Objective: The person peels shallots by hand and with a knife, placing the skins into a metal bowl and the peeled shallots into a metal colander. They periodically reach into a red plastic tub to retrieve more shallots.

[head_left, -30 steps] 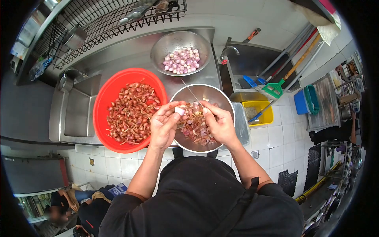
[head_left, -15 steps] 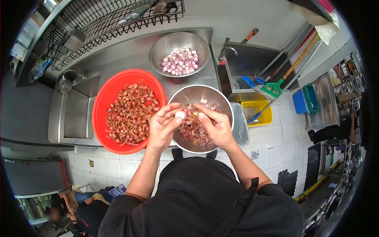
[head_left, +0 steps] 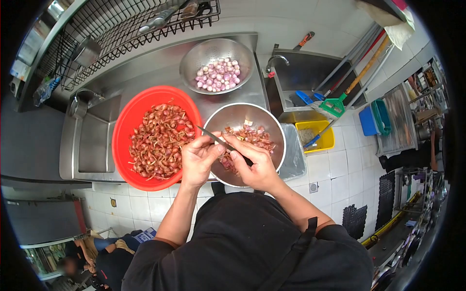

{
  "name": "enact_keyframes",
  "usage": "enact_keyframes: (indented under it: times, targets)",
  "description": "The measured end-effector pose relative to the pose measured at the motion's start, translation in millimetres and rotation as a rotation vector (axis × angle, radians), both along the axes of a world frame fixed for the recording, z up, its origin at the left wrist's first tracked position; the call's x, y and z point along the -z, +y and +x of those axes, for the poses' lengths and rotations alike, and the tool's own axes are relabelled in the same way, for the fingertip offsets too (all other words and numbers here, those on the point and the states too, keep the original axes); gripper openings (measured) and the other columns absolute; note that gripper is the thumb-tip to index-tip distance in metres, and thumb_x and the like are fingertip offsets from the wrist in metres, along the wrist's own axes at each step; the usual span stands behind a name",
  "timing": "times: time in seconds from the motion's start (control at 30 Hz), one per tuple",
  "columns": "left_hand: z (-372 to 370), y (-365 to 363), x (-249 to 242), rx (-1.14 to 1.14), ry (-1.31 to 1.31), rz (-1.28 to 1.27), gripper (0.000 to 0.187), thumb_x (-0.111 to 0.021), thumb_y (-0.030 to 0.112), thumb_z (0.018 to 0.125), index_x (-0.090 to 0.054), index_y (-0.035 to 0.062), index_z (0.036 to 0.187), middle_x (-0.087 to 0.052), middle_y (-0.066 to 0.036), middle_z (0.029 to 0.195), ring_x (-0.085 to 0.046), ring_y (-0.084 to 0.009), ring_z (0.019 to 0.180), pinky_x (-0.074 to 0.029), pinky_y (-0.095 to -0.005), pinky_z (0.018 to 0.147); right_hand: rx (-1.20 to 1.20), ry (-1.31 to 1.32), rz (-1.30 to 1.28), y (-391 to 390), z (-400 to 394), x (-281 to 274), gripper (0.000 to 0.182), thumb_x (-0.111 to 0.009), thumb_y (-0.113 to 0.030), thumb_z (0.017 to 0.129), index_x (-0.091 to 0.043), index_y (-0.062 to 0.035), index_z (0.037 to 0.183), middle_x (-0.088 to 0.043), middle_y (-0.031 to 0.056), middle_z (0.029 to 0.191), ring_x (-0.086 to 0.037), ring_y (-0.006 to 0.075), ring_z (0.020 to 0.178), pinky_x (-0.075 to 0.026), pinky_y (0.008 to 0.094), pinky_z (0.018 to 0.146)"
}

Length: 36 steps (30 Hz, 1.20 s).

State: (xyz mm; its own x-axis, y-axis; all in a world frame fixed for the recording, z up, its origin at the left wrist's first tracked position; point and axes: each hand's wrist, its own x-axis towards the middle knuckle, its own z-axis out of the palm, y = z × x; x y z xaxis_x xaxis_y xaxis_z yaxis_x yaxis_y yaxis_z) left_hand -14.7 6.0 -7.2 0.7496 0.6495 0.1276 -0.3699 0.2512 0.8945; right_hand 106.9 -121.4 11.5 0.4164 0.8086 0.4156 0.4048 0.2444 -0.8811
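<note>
At the far left of the steel counter sits a sink basin (head_left: 94,143), and just beside it a red bowl (head_left: 127,121) heaped with unpeeled shallots (head_left: 158,140), their brown skins and stringy roots on. Beyond the red bowl, toward the wall, stands a metal colander (head_left: 194,56) holding peeled shallots (head_left: 218,75), pale pink and purple. Touching the red bowl's right rim is a steel bowl (head_left: 240,114) with a litter of peelings (head_left: 250,136) across its bottom.

Over the near edge of that steel bowl the person's two hands meet. The left hand (head_left: 196,162) is curled shut, fingers folded in around something small; it is hidden by the fingers, so I cannot tell what it is. The right hand (head_left: 255,167) is closed around the handle of a knife (head_left: 213,138), whose thin blade slants up and left across the left hand's fingertips, its tip over the red bowl's rim.

Further right is a second sink with a tap (head_left: 276,60), then a yellow bin (head_left: 318,136) on the tiled floor, and mop and broom handles (head_left: 361,72) leaning against the wall.
</note>
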Motion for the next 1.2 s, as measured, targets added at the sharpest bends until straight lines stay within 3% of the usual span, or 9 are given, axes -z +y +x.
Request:
enact_keyframes:
  times: [0.4, 0.6, 0.67, 0.77, 0.9, 1.0, 1.07, 1.13, 1.2]
  targets:
    - [1.4, 9.1, 18.2, 0.183, -0.128, -0.332, 0.034, -0.062, -0.004, 0.091, -0.055, -0.0036, 0.124, -0.065, -0.017, 0.119, -0.065, -0.0178, 0.105, -0.052, -0.0284, 0.093, 0.060, 0.335, -0.117, -1.4, 14.2, 7.3, 0.032, -0.055, -0.008, 0.098, -0.060, 0.0049, 0.128, -0.067, 0.0171, 0.120, -0.060, 0.0158, 0.113, -0.044, 0.0284, 0.098]
    - [2.1, 15.5, 25.5, 0.221, -0.173, -0.493, 0.030, -0.057, -0.001, 0.094, -0.056, -0.0025, 0.124, -0.061, -0.021, 0.127, -0.065, -0.0200, 0.105, -0.053, -0.0290, 0.092, 0.319, 0.248, -0.085, -4.4, 32.7, 43.2, 0.031, -0.054, -0.013, 0.100, -0.062, 0.0038, 0.125, -0.073, 0.0121, 0.096, -0.063, 0.0108, 0.089, -0.050, 0.0278, 0.081]
    - [6.6, 21.0, 31.9, 0.179, -0.116, -0.437, 0.027, -0.060, -0.001, 0.093, -0.058, -0.0011, 0.120, -0.065, -0.015, 0.119, -0.066, -0.0181, 0.102, -0.054, -0.0280, 0.090, 0.317, 0.254, -0.182, -9.2, 39.3, 61.1, 0.031, -0.055, -0.017, 0.099, -0.064, 0.0025, 0.121, -0.073, 0.0132, 0.089, -0.064, 0.0151, 0.075, -0.050, 0.0314, 0.072]
    - [28.6, 33.9, 15.1, -0.170, 0.018, 0.043, 0.026, -0.070, -0.002, 0.088, -0.059, 0.0001, 0.111, -0.066, -0.005, 0.105, -0.064, -0.0109, 0.096, -0.053, -0.0247, 0.084, 0.296, 0.096, -0.471, -12.3, 41.2, 65.9, 0.030, -0.054, -0.024, 0.097, -0.067, 0.0025, 0.106, -0.065, 0.0216, 0.074, -0.062, 0.0324, 0.063, -0.049, 0.0391, 0.064]
    - [84.1, 90.9, -20.1, -0.434, -0.131, 0.525, 0.029, -0.068, -0.001, 0.089, -0.056, -0.0047, 0.115, -0.062, -0.012, 0.113, -0.062, -0.0165, 0.104, -0.052, -0.0291, 0.091, 0.329, 0.096, -0.514, -12.9, 41.8, 76.9, 0.031, -0.053, -0.026, 0.099, -0.064, 0.0024, 0.091, -0.064, 0.0231, 0.074, -0.063, 0.0330, 0.064, -0.047, 0.0425, 0.062]
    - [105.2, 144.7, 20.2, -0.487, 0.496, 0.791, 0.063, -0.078, 0.027, 0.082, -0.053, -0.0077, 0.128, -0.057, -0.025, 0.130, -0.058, -0.0318, 0.120, -0.046, -0.0389, 0.101, 0.321, 0.112, -0.446, -10.5, 40.8, 77.4, 0.033, -0.054, -0.025, 0.100, -0.060, 0.0016, 0.083, -0.060, 0.0157, 0.066, -0.059, 0.0233, 0.060, -0.046, 0.0385, 0.059]
    - [89.4, 143.0, 23.8, -0.423, 0.620, 0.802, 0.059, -0.076, 0.025, 0.083, -0.055, -0.0059, 0.128, -0.059, -0.025, 0.129, -0.059, -0.0308, 0.119, -0.047, -0.0389, 0.100, 0.328, 0.198, -0.412, -12.4, 37.5, 65.7, 0.028, -0.057, -0.020, 0.099, -0.059, 0.0019, 0.083, -0.057, 0.0043, 0.061, -0.054, 0.0102, 0.058, -0.043, 0.0306, 0.053]
    - [56.7, 124.7, 1.5, -0.375, 0.647, 0.645, 0.046, -0.074, 0.023, 0.084, -0.062, -0.0025, 0.120, -0.067, -0.020, 0.116, -0.066, -0.0279, 0.105, -0.051, -0.0387, 0.091, 0.347, 0.236, -0.457, -17.8, 39.4, 66.8, 0.027, -0.057, -0.023, 0.100, -0.058, 0.0010, 0.087, -0.057, 0.0025, 0.061, -0.052, 0.0084, 0.054, -0.041, 0.0273, 0.049]
    - [25.6, 143.8, 35.3, -0.466, 0.755, 0.696, 0.035, -0.074, 0.023, 0.084, -0.069, -0.0006, 0.110, -0.072, -0.017, 0.096, -0.070, -0.0254, 0.087, -0.054, -0.0384, 0.081, 0.319, 0.375, -0.462, -21.4, 35.7, 60.9, 0.023, -0.058, -0.020, 0.099, -0.057, 0.0005, 0.090, -0.057, 0.0020, 0.062, -0.052, 0.0077, 0.053, -0.041, 0.0264, 0.049]
